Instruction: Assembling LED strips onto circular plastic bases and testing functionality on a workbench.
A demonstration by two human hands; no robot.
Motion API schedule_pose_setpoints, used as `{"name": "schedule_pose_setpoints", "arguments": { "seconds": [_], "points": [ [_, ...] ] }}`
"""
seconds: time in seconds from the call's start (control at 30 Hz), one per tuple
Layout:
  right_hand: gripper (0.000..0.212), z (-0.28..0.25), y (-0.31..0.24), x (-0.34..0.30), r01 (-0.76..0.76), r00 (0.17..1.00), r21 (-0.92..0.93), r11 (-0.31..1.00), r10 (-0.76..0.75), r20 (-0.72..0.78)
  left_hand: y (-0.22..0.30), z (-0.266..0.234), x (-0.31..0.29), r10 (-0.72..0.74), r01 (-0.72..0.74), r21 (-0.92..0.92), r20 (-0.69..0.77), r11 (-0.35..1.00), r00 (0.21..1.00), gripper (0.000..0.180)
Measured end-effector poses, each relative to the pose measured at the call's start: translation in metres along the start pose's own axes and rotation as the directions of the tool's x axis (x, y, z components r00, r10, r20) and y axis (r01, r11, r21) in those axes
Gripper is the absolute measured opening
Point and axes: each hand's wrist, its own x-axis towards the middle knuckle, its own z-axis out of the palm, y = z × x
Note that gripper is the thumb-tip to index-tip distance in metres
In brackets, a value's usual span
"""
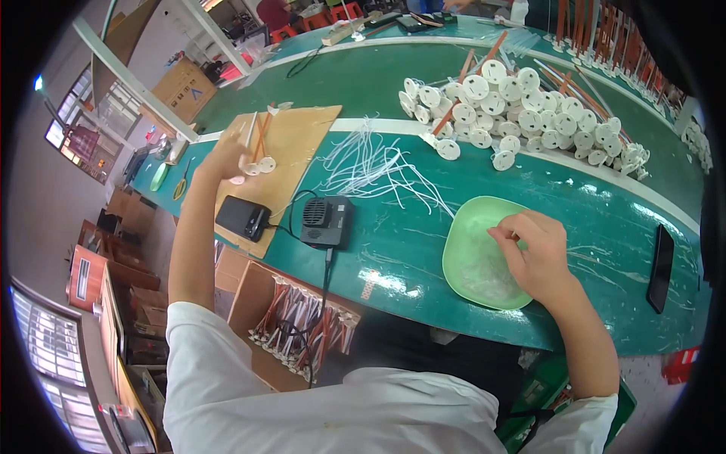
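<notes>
My right hand is over a light green bowl on the table, thumb and forefinger pinched together. Anything between those fingertips is too small to make out. In the bowl lies a heap of small clear pieces. On the left, my left hand is over a brown cardboard sheet, somewhat blurred. Beside its fingers lie orange and white sticks with white round discs at their near ends. Whether those fingers grip a stick is unclear.
A black box and a small black fan-like device with cables stand between my arms. Beyond lie white strands and a big pile of disc-ended sticks. A phone is at right; a carton of sticks stands below.
</notes>
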Motion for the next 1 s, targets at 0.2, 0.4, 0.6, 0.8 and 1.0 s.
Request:
{"name": "schedule_pose_setpoints", "arguments": {
  "seconds": [0.2,0.4,0.6,0.8,1.0],
  "points": [
    [0.017,0.001,0.004,-0.002,-0.069,0.998,-0.031,0.997,0.069,-0.005,0.198,-0.094,0.033,0.025,-0.391,-0.474,-0.611,0.789,0.791,0.022],
    [0.015,-0.004,0.004,0.005,0.104,0.99,-0.085,0.991,-0.111,-0.087,0.297,-0.108,0.074,0.122,-0.421,-0.612,-0.468,0.67,0.875,0.042],
    [0.013,-0.017,-0.005,0.004,0.114,0.99,-0.089,0.989,-0.121,-0.075,0.284,-0.104,0.075,0.103,-0.387,-0.746,-0.398,0.542,0.912,0.032],
    [0.014,-0.011,-0.007,0.005,0.013,0.976,-0.08,0.997,-0.03,-0.215,0.265,-0.124,0.007,-0.111,-0.392,-0.894,-0.422,0.217,0.9,0.025],
    [0.014,-0.011,-0.005,0.003,0.061,0.988,-0.082,0.995,-0.071,-0.134,0.234,-0.129,-0.063,-0.334,-0.069,-0.536,-0.617,0.841,0.713,0.031]
  ]
}}
